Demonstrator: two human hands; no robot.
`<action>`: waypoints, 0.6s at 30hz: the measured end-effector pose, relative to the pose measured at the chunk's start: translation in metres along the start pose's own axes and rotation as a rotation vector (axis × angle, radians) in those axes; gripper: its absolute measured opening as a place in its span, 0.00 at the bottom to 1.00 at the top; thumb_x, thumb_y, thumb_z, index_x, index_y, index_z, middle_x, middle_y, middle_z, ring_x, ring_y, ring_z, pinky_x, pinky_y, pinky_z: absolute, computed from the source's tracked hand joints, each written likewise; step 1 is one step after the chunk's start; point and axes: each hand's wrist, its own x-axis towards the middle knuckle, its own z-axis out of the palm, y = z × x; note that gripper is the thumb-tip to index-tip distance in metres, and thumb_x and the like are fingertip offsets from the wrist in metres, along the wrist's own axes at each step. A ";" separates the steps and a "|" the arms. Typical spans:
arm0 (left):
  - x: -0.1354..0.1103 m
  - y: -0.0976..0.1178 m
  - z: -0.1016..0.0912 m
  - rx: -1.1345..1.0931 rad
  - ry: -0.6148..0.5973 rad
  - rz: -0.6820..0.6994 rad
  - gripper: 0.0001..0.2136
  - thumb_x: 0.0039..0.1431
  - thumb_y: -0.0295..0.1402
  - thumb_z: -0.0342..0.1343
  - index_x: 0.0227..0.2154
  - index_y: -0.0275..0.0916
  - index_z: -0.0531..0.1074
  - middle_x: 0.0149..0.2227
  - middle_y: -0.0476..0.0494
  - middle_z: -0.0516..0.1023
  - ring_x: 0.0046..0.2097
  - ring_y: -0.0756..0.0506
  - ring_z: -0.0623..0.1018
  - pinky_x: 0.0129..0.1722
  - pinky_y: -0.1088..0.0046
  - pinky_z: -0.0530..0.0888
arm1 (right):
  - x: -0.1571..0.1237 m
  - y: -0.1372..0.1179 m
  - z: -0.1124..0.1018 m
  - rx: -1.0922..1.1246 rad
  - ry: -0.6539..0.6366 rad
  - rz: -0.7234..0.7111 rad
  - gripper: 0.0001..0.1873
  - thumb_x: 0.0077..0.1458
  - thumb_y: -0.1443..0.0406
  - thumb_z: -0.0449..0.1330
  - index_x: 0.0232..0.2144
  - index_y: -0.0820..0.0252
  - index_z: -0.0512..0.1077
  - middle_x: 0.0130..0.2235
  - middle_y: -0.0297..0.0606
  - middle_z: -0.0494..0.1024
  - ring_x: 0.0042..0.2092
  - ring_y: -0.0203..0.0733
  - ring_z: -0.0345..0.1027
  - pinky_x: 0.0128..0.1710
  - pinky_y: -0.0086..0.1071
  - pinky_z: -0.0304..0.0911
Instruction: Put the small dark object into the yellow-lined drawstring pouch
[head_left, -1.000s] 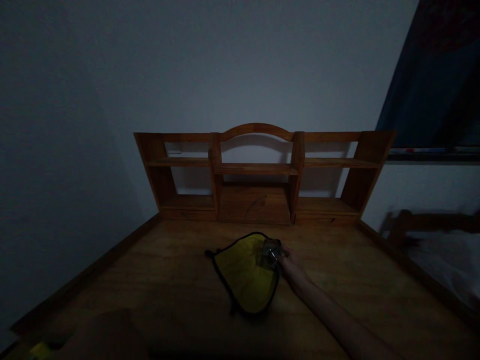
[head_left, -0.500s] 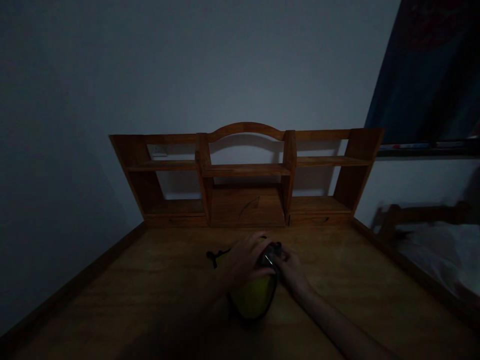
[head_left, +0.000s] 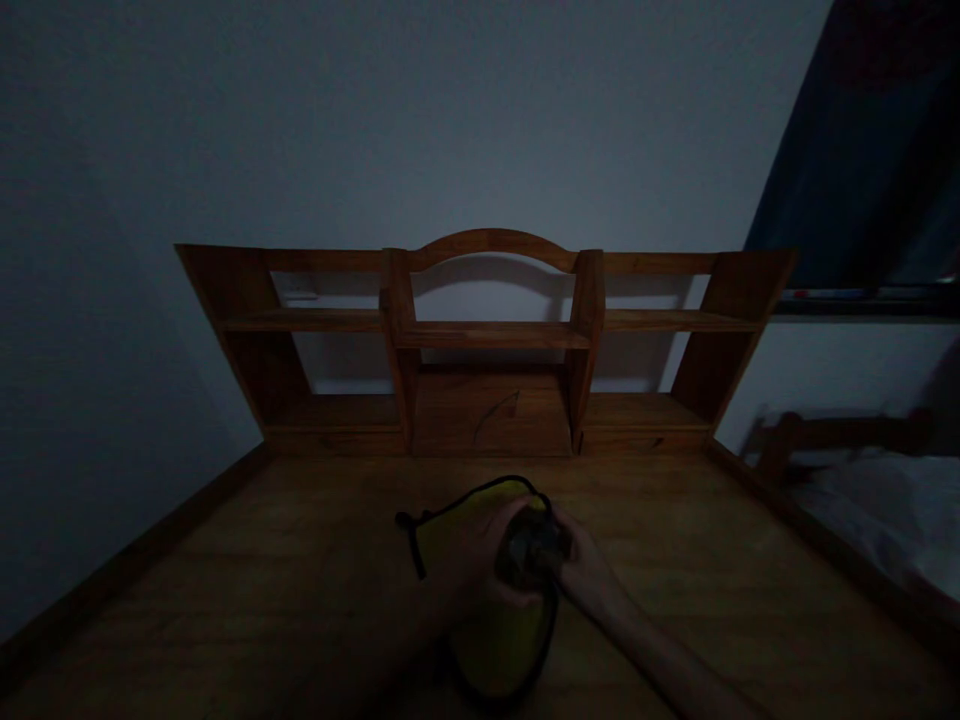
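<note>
A yellow piece with black edging [head_left: 501, 652], perhaps a pouch or bag, lies on the wooden desk below my hands. Over it, a dark, rounded object [head_left: 523, 548] with a faint shine is held between both hands; the dim light hides its kind. My left hand [head_left: 480, 560] curves around its left side, thumb and fingers bent on it. From the right, my right hand [head_left: 585, 568] grips its right edge with the fingers closed. A black strap or cord end [head_left: 411, 535] sticks out at the yellow piece's left corner.
Across the back of the wooden desk [head_left: 660, 560] stands a wooden shelf unit [head_left: 491, 335] against a pale wall. Raised wooden edges run along the desk's sides. At right are a dark curtain [head_left: 862, 160] and a bed [head_left: 847, 432] with pale bedding.
The dark object has turned and come slightly nearer to me, with both hands still on it. More of the yellow piece's far edge shows. The view has shifted a little closer.
</note>
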 end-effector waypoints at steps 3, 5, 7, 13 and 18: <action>-0.001 0.006 -0.001 -0.082 0.048 -0.029 0.46 0.35 0.42 0.69 0.59 0.42 0.54 0.56 0.37 0.67 0.56 0.36 0.68 0.57 0.57 0.66 | -0.001 0.000 0.002 -0.018 -0.021 0.010 0.18 0.47 0.67 0.62 0.44 0.58 0.72 0.42 0.37 0.79 0.44 0.48 0.71 0.45 0.36 0.66; -0.001 0.010 -0.003 -0.136 0.079 -0.054 0.44 0.35 0.41 0.68 0.58 0.42 0.57 0.55 0.37 0.67 0.56 0.36 0.69 0.56 0.58 0.67 | -0.002 -0.003 0.002 -0.068 -0.014 0.026 0.13 0.50 0.64 0.61 0.41 0.59 0.74 0.38 0.37 0.79 0.41 0.47 0.72 0.40 0.34 0.67; -0.001 0.013 -0.005 -0.200 0.089 -0.072 0.41 0.35 0.39 0.68 0.56 0.41 0.58 0.54 0.38 0.68 0.55 0.37 0.69 0.55 0.59 0.67 | -0.004 -0.007 0.002 -0.173 0.010 0.025 0.11 0.53 0.60 0.59 0.37 0.60 0.75 0.34 0.37 0.79 0.37 0.46 0.72 0.35 0.32 0.66; -0.002 0.011 -0.007 -0.362 0.122 -0.209 0.30 0.44 0.31 0.61 0.54 0.41 0.62 0.51 0.42 0.72 0.52 0.40 0.72 0.54 0.62 0.68 | -0.007 -0.008 0.000 -0.385 0.051 -0.014 0.17 0.58 0.55 0.55 0.27 0.61 0.74 0.26 0.35 0.76 0.28 0.41 0.68 0.26 0.28 0.59; 0.002 0.011 -0.004 -0.558 0.146 -0.270 0.23 0.59 0.38 0.52 0.57 0.40 0.61 0.57 0.42 0.67 0.58 0.42 0.67 0.59 0.61 0.62 | -0.002 -0.001 -0.001 -0.244 0.068 0.034 0.13 0.52 0.57 0.60 0.32 0.62 0.74 0.31 0.37 0.78 0.33 0.44 0.70 0.30 0.30 0.63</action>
